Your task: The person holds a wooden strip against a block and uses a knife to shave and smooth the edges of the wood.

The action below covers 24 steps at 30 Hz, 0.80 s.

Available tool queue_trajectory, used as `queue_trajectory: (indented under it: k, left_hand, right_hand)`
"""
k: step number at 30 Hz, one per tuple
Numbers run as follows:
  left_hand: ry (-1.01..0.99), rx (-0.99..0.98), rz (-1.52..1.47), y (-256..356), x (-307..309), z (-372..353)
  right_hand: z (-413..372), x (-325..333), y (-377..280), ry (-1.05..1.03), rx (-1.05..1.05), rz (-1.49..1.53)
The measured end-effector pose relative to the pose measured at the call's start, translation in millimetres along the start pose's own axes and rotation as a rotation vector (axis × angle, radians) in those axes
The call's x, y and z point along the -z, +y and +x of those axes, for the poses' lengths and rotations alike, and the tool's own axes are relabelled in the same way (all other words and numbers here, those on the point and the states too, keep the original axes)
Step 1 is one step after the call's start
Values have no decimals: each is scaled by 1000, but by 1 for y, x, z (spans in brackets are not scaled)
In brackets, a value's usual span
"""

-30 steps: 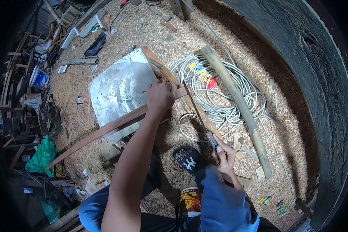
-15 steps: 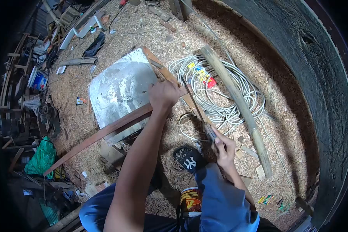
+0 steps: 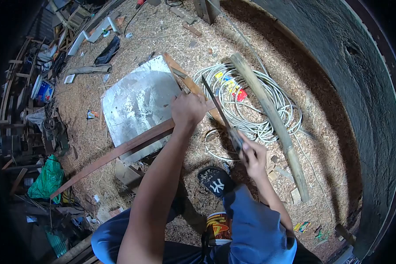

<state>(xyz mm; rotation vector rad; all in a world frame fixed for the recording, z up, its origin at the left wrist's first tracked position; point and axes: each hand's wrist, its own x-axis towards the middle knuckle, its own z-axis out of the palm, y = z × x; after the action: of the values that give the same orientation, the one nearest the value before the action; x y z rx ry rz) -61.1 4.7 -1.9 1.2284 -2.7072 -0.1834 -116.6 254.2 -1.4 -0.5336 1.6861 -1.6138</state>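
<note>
The long reddish-brown wooden strip (image 3: 119, 151) slants over the scuffed silvery-white panel (image 3: 134, 105), its near end beyond the panel's edge. The left hand (image 3: 189, 108) has its fingers clamped on the strip near its far end. Across that end lies the thin dark saw blade (image 3: 220, 110), and the right hand (image 3: 253, 157) has its fingers closed around the handle; whether blade touches wood, I can't quite tell. Beneath runs 1 light-brown board (image 3: 189, 82). Beside it, 1 weathered round pole (image 3: 275, 122) crosses the coiled pale-grey cable (image 3: 260, 133) on the shavings-covered floor (image 3: 158, 37).
</note>
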Motion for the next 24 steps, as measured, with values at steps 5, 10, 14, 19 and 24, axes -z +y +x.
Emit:
queue_trajectory:
  k: [5, 10, 14, 19, 24]
  left_hand:
    - [-47, -8, -50, 0, 5, 0]
    - [-53, 36, 2, 1, -1, 1]
    - [38, -17, -15, 3, 1, -2]
    - [153, -110, -72, 3, 3, -8]
    - [-33, -80, -44, 1, 1, -4]
  right_hand:
    - [0, -6, 3, -17, 7, 67]
    - [-44, 6, 8, -9, -26, 47]
    - [7, -3, 1, -10, 14, -6]
    - [6, -16, 4, 8, 54, -41]
    - [-51, 2, 18, 28, -40, 177]
